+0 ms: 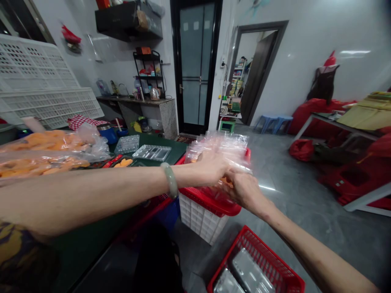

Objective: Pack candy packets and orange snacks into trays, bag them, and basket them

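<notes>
Both of my hands are together over a red basket (222, 209) heaped with clear plastic bags (220, 142). My left hand (212, 167), with a pale green bangle (169, 179) on its wrist, reaches across from the left and is closed on the clear plastic. Close against it, my right hand (244, 187) has its fingers curled round a clear plastic bag; something orange shows beside them. Motion blur and the shiny film hide most fingertips. The red basket sits on top of a white crate (200, 215).
Left, a dark green table (152, 140) bears clear plastic trays (152, 152) and large bags of orange pieces (51, 146). A lower red basket (256, 240) with clear plastic packs stands on the floor. At right are a table (342, 122) and red sacks (320, 114).
</notes>
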Demonstrator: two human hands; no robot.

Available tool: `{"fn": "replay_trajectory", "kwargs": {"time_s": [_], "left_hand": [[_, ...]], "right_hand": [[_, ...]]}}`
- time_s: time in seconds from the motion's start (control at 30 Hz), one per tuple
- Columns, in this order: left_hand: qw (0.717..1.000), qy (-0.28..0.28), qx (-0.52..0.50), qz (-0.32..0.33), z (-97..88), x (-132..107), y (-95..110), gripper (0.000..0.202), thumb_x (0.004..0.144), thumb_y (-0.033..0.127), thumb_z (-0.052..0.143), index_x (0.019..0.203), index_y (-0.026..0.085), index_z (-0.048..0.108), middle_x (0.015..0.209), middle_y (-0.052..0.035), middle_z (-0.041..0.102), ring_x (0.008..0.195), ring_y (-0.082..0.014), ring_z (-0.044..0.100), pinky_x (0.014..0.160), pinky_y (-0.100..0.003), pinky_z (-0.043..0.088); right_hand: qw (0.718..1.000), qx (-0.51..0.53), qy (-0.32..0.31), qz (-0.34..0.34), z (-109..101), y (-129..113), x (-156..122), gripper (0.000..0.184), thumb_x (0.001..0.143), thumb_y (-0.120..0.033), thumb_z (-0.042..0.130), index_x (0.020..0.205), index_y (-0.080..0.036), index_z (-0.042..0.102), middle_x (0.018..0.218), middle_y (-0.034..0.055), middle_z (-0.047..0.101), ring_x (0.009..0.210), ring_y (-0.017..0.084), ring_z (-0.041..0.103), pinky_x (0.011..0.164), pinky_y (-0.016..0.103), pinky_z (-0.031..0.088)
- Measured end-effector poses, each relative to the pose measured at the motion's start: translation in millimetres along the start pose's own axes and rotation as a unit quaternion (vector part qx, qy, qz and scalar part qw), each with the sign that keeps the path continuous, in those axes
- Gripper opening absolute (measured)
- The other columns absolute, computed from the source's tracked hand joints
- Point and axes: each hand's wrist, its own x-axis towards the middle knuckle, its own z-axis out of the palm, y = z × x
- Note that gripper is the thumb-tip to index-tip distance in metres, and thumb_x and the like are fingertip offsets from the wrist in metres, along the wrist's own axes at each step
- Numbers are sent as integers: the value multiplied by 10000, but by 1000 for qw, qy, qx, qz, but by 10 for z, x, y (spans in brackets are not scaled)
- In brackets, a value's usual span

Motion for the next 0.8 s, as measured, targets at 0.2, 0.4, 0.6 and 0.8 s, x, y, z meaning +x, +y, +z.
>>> {"fn": "replay_trajectory", "kwargs": {"time_s": [0.2, 0.4, 0.6, 0.8], "left_hand": [[991, 81, -39, -103, -428, 63, -383, 165, 677, 197, 538, 723, 104, 666, 697, -100, 636, 667, -188, 588, 589, -277, 435], [976, 103, -148, -125, -73, 460, -834, 280, 753, 288, 470, 883, 123, 655, 670, -44, 618, 547, -116, 535, 523, -213, 387], [981, 57, -184, -1, 535, 889, -880, 260, 635, 168, 534, 862, 136, 658, 652, -5, 602, 623, -122, 519, 563, -193, 410], [978, 95, -177, 55, 661, 1055, -905, 143, 643, 115, 493, 679, 104, 630, 650, -17, 585, 645, -117, 500, 605, -200, 410]], "right_hand": [[996, 69, 59, -22, -153, 111, -54, 232, 847, -321, 483, 962, -197, 642, 876, 71, 668, 678, 179, 614, 554, 267, 387], [956, 131, 210, 159, -116, 1030, 316, 329, 791, -394, 550, 1025, -177, 628, 922, 101, 678, 665, 181, 614, 588, 287, 438], [923, 341, -30, 174, 360, 1462, 624, 306, 719, -387, 568, 856, -128, 657, 625, 18, 637, 458, 102, 500, 421, 213, 355], [902, 396, -5, 173, 265, 1399, 674, 207, 601, -357, 597, 600, -150, 602, 416, -36, 500, 380, 75, 423, 375, 194, 318]]}}
